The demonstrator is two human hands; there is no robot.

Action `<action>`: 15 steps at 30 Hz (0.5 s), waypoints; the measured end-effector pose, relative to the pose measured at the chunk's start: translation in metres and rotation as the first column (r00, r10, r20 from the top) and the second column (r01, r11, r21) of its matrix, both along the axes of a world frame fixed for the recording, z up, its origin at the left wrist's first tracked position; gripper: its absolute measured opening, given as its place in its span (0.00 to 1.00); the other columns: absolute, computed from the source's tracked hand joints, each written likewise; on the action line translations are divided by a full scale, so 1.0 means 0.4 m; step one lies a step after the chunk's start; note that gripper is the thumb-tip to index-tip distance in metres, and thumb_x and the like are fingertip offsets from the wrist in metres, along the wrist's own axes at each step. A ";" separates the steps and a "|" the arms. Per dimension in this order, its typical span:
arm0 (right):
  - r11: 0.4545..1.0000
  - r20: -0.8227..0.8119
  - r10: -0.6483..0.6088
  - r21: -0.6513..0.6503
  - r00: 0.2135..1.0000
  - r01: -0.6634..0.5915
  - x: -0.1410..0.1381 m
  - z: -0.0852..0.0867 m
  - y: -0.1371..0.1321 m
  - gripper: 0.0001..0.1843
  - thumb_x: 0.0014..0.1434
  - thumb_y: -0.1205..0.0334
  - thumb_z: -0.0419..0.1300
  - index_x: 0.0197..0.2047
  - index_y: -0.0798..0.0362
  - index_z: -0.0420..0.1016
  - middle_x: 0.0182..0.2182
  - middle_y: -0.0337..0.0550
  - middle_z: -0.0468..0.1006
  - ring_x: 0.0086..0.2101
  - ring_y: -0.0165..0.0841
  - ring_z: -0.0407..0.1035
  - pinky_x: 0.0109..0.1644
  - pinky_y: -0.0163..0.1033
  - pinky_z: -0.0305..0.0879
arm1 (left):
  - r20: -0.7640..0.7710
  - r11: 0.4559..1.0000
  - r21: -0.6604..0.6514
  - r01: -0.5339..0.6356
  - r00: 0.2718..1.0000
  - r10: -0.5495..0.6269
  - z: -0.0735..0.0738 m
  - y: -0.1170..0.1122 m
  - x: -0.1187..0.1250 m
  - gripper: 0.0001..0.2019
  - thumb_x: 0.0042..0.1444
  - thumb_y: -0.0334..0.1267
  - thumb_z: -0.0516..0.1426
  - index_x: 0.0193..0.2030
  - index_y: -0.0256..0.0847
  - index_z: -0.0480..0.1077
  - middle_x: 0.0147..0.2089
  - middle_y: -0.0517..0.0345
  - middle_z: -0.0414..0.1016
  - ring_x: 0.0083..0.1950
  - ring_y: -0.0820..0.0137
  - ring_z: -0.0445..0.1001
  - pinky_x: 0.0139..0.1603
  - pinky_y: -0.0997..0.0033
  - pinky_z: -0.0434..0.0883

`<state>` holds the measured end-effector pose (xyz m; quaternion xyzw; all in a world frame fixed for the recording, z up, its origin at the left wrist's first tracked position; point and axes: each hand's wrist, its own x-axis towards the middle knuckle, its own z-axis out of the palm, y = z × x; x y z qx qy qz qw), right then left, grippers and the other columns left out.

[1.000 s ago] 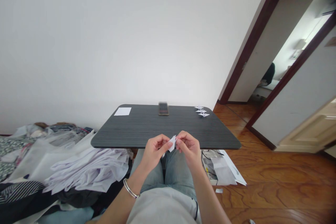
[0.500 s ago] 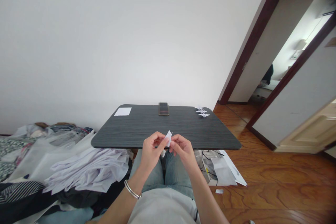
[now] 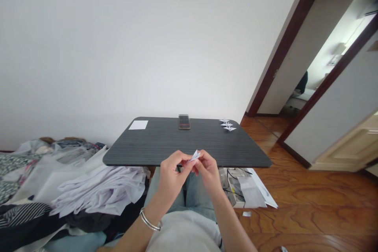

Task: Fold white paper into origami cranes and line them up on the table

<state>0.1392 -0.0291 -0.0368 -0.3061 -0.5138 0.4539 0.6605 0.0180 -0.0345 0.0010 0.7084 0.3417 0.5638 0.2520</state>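
Between both hands is a small folded piece of white paper [image 3: 195, 156], pointed at its top, held just above the near edge of the dark table [image 3: 165, 141]. My left hand [image 3: 175, 170] pinches it from the left, thumb against the near side. From the right, my right hand [image 3: 207, 167] grips it between thumb and fingers. The lower part of the paper is hidden by the fingers. Three folded paper cranes [image 3: 228, 125] stand in a row at the table's far right corner. A flat white sheet of paper [image 3: 138, 125] lies at the far left corner.
A phone [image 3: 184, 121] rests at the middle of the table's back edge, near the white wall [image 3: 165, 47]. Piled clothes and fabric [image 3: 100, 189] lie to the left. Right of my legs, a box with cables and papers [image 3: 243, 189] sits on the wooden floor [image 3: 310, 201].
The folded paper has tilted from nearly upright to leaning right and turned in my fingers. My left hand has shifted slightly right, and both hands still hold the paper.
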 end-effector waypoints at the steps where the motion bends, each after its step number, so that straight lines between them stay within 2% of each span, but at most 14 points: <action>1: 1.000 -0.002 0.005 0.004 1.000 -0.005 -0.002 0.003 -0.001 0.15 0.52 0.50 0.61 0.27 0.52 0.64 0.20 0.34 0.64 0.18 0.24 0.57 0.18 0.29 0.53 | -0.012 0.999 0.032 -0.010 1.000 0.011 0.004 -0.004 0.000 0.03 0.51 0.35 0.59 0.28 0.40 0.73 0.24 0.59 0.72 0.26 0.73 0.68 0.30 0.75 0.65; 6: 1.000 0.024 0.023 0.018 0.999 -0.024 -0.004 0.013 -0.006 0.18 0.51 0.46 0.60 0.26 0.52 0.63 0.21 0.34 0.64 0.18 0.25 0.57 0.18 0.29 0.53 | -0.020 0.997 0.069 -0.024 0.999 0.025 0.017 -0.016 -0.002 0.04 0.51 0.35 0.59 0.26 0.41 0.74 0.22 0.59 0.71 0.25 0.72 0.67 0.28 0.74 0.64; 15: 0.999 0.009 0.035 0.032 0.999 -0.036 -0.002 0.010 -0.010 0.15 0.53 0.49 0.60 0.28 0.51 0.64 0.21 0.34 0.64 0.19 0.26 0.58 0.19 0.30 0.53 | -0.111 0.980 0.191 -0.051 0.991 0.073 0.019 -0.021 -0.003 0.05 0.52 0.31 0.57 0.27 0.40 0.72 0.22 0.59 0.69 0.25 0.73 0.66 0.28 0.75 0.63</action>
